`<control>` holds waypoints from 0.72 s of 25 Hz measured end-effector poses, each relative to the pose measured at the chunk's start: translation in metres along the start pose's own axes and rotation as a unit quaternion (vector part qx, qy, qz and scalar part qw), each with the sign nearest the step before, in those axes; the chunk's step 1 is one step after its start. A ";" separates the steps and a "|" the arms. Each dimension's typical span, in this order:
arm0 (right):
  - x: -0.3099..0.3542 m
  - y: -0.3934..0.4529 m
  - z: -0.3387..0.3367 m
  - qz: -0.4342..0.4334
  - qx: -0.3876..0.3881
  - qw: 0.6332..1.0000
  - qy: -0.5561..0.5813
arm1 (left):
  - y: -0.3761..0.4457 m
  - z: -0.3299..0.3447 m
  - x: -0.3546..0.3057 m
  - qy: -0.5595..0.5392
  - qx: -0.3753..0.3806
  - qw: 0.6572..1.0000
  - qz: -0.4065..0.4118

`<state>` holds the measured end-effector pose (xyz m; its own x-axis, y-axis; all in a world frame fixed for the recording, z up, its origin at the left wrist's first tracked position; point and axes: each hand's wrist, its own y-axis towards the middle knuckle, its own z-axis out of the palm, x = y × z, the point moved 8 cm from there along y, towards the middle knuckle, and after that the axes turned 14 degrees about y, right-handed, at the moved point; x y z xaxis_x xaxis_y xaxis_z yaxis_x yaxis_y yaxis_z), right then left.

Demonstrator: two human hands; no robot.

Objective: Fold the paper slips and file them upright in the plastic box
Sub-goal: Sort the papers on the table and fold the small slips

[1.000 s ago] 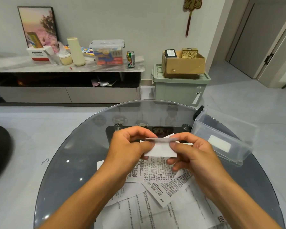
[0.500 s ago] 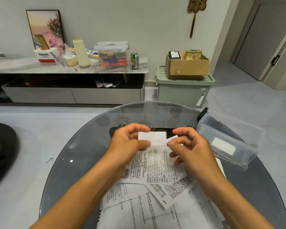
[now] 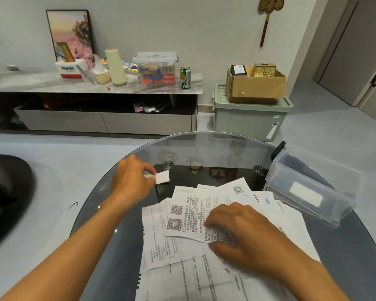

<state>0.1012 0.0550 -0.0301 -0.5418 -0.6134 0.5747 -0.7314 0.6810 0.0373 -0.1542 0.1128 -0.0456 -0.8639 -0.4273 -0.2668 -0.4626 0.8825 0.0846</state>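
Observation:
My left hand (image 3: 132, 179) pinches a small folded white slip (image 3: 162, 178) just above the glass, left of the pile and far from the box. Loose printed paper slips (image 3: 267, 216) lie overlapping in the middle of the round glass table (image 3: 109, 218). My right hand (image 3: 241, 233) lies on the top slip (image 3: 182, 213), the one with two QR codes; its fingers curl on the slip and its thumb sits at the lower edge, pinching it. The clear plastic box (image 3: 326, 177) stands at the table's right edge, open, with a white label on its near wall.
A black round base (image 3: 7, 192) stands on the floor to the left. Behind the table are a low cabinet (image 3: 100, 121) with clutter on top and a green bin (image 3: 248, 118) carrying a cardboard box (image 3: 254, 88). Bare glass lies between pile and box.
Both hands held the folded slip before. My right hand has let go and dropped onto the pile, and my left hand has carried the slip leftward and down.

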 end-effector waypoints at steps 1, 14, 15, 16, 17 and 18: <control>0.001 0.000 -0.002 -0.004 -0.019 1.000 0.002 | -0.002 0.001 -0.005 0.018 0.003 1.000 0.022; -0.043 -0.022 -0.061 0.117 -0.354 0.670 0.642 | -0.080 -0.038 -0.112 -0.480 0.224 0.837 0.136; -0.043 -0.022 -0.058 0.126 -0.345 0.664 0.651 | -0.090 -0.033 -0.117 -0.511 0.257 0.811 0.124; -0.042 -0.021 -0.055 0.134 -0.339 0.667 0.650 | -0.096 -0.030 -0.116 -0.531 0.263 0.800 0.096; -0.042 -0.021 -0.055 0.138 -0.340 0.673 0.643 | -0.100 -0.028 -0.114 -0.544 0.253 0.797 0.065; -0.042 -0.021 -0.056 0.139 -0.347 0.678 0.633 | -0.101 -0.027 -0.110 -0.548 0.233 0.802 0.041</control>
<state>0.1626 0.0887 -0.0096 0.4924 0.1125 0.8631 -0.0645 0.9936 -0.0927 -0.0177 0.0655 0.0016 -0.0742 -0.1602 -0.9843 -0.0673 0.9856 -0.1553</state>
